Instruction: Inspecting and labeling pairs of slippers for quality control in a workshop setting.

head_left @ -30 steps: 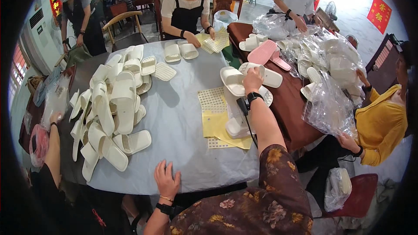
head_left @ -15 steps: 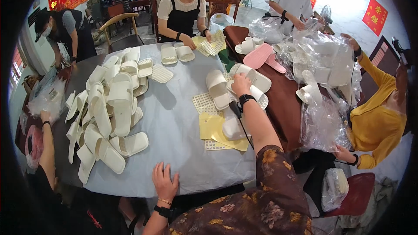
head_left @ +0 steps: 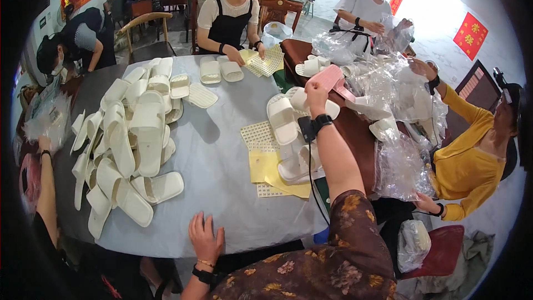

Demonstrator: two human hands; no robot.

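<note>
Lying at the far left, a clear plastic bag (head_left: 47, 119) meets a co-worker's hand (head_left: 44, 143). Next, a pile of white slippers (head_left: 149, 133) occupies the left part of the grey surface (head_left: 205, 189), the slippers overlapping at varied angles. The left hand (head_left: 204, 236), palm down, lies at the near edge of the surface, well apart from the slippers; its fingers are slightly apart and grasp nothing. Near the far edge, a pair of slippers (head_left: 221, 71) sits side by side. To its right, a co-worker holds a sticker sheet (head_left: 272, 62) at the far right corner.

Yellow sheets (head_left: 258, 169), some bearing rows of small labels, lie by the right edge. Just beyond them, a white slipper (head_left: 282, 122) stands out beside the right hand (head_left: 318, 99), which covers part of other white slippers (head_left: 333, 109) at the same edge. Whether its fingers are clamped on one cannot be told. A black device (head_left: 306, 129) with a cable is seen at the right wrist.

On the adjoining brown surface (head_left: 355, 139), a pink slipper (head_left: 328, 76) lies just past the right hand; farther right are slippers among clear plastic wrapping (head_left: 402, 164), touched by a co-worker in yellow (head_left: 466, 172).
</note>
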